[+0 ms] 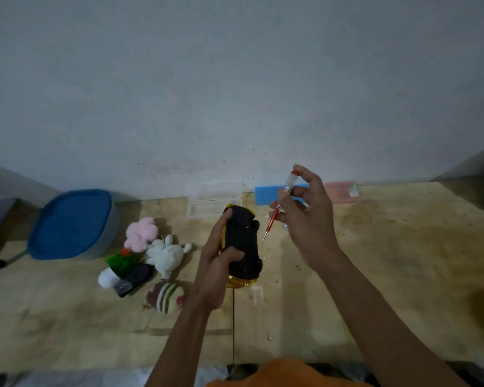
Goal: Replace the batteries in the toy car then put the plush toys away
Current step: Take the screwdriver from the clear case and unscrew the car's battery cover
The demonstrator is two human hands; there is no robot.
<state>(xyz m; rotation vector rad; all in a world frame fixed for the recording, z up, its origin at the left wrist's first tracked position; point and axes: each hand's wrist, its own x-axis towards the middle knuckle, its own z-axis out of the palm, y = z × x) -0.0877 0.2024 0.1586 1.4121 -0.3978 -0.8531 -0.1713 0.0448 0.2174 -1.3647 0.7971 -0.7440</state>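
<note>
My left hand [213,263] grips a yellow toy car [242,241] turned upside down, its black underside facing up. My right hand [308,216] holds a red and clear screwdriver [277,210] by the handle, tip pointing down-left, a short way right of the car and not touching it. Left of the car lie plush toys on the table: a pink one [139,233], a white rabbit [166,254], a green and white one [118,263] and a striped one [168,297].
A wooden table [389,275] stands against a pale wall. A blue-lidded grey bin [73,224] sits at the left. A clear plastic case [211,199], a blue box [266,195] and a pink box [341,191] line the back edge. A dark object [133,280] lies among the plush toys.
</note>
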